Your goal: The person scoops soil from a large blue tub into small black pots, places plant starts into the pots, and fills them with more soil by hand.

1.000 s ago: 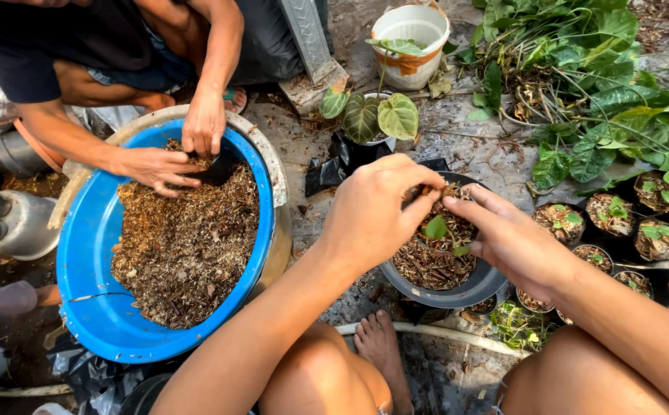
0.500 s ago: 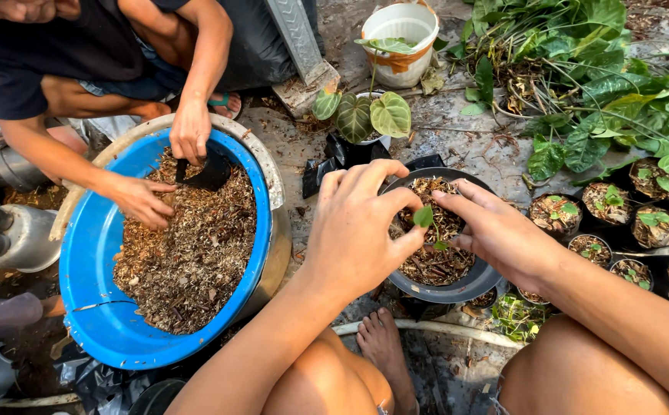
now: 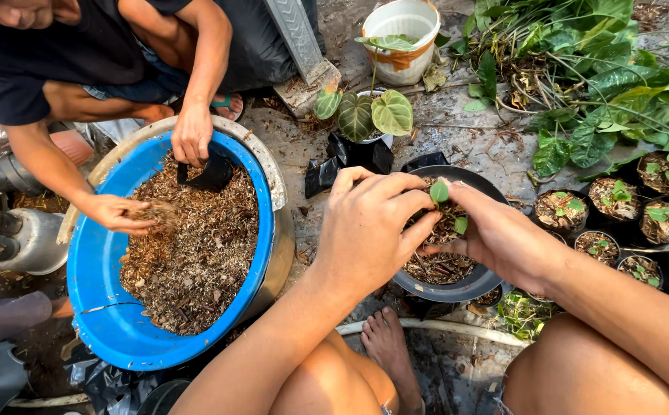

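My left hand and my right hand cup a small green seedling from both sides, fingers pressed into the brown potting mix of a dark round pot. The seedling stands upright between my fingertips with two small leaves showing. My bare knees and one foot sit below the pot.
A blue basin of brown mix lies at left, where another person scoops with a hand and holds a black bag. Several small potted seedlings stand at right. A white bucket and leafy cuttings lie behind.
My hands have closed in around the seedling and pressed lower into the pot. The other person's hand has moved down the basin with a handful of mix.
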